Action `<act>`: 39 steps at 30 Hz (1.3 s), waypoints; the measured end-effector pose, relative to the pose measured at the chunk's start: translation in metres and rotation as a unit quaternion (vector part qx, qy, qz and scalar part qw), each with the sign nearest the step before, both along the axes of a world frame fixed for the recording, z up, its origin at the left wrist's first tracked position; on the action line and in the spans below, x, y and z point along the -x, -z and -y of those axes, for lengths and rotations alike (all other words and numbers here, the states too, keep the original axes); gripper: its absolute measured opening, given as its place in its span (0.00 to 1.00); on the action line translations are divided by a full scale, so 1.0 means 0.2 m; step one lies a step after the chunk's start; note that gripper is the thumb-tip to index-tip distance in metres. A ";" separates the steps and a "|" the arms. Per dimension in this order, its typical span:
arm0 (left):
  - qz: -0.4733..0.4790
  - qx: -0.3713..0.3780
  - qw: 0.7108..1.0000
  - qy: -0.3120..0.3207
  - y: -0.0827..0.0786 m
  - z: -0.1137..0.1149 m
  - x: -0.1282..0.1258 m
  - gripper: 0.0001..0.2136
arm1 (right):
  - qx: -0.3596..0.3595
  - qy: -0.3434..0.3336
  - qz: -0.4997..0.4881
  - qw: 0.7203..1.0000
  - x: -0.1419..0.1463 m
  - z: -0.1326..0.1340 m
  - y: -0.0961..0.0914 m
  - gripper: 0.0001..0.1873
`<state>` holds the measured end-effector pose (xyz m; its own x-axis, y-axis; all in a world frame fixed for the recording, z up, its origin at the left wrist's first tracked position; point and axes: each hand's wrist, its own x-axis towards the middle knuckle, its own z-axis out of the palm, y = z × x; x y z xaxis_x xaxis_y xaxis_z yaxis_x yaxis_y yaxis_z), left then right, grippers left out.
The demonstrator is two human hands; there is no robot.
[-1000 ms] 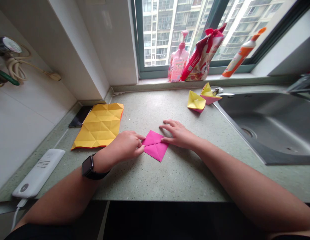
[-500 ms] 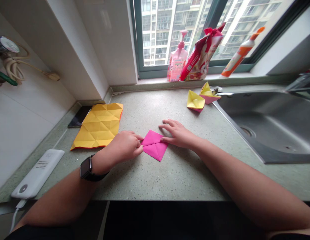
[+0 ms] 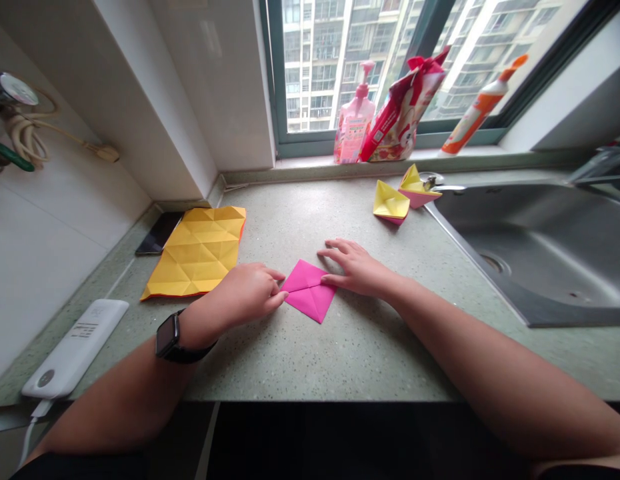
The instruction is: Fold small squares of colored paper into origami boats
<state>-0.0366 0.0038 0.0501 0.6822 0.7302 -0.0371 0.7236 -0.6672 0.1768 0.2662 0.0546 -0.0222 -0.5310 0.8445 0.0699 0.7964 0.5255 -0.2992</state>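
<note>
A square of pink origami paper (image 3: 311, 291), folded flat with creases meeting at its centre, lies on the counter like a diamond. At its left corner is my left hand (image 3: 250, 291), fingers curled, thumb and forefinger closing on the corner. My right hand (image 3: 357, 267) rests at the other side with its fingers spread on the counter. Only the right thumb presses on the paper, close to its right corner. A black watch (image 3: 175, 338) is on my left wrist.
Creased yellow paper (image 3: 203, 252) partly covers a dark phone (image 3: 159, 233) at left, behind a white power bank (image 3: 77, 347). Two yellow-and-pink folded paper pieces (image 3: 391, 200) stand near the steel sink (image 3: 490, 253). A pump bottle (image 3: 356, 123), red bag (image 3: 403, 113) and orange-white bottle (image 3: 477, 117) line the sill.
My left hand has shifted slightly to the left, its thumb now at the paper's left corner. My right hand and the paper look the same.
</note>
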 end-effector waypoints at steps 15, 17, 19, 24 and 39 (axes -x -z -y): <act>0.035 -0.061 0.991 0.117 0.15 0.05 -0.08 0.19 | -0.008 -0.003 -0.016 1.000 0.00 0.00 0.01 0.34; 0.047 -0.049 0.991 0.119 0.16 0.05 -0.09 0.25 | -0.008 -0.003 -0.013 1.000 0.00 0.00 0.01 0.35; 0.057 -0.043 0.990 0.121 0.18 0.04 -0.09 0.28 | -0.009 -0.002 -0.010 1.000 0.00 0.00 0.01 0.35; 0.086 -0.068 0.986 0.124 0.18 -0.01 -0.09 0.20 | -0.022 -0.003 -0.022 1.000 0.00 0.00 0.01 0.32; 0.084 -0.059 0.988 0.114 0.17 0.00 -0.07 0.08 | 0.103 -0.030 -0.314 0.943 0.05 0.04 -0.09 0.17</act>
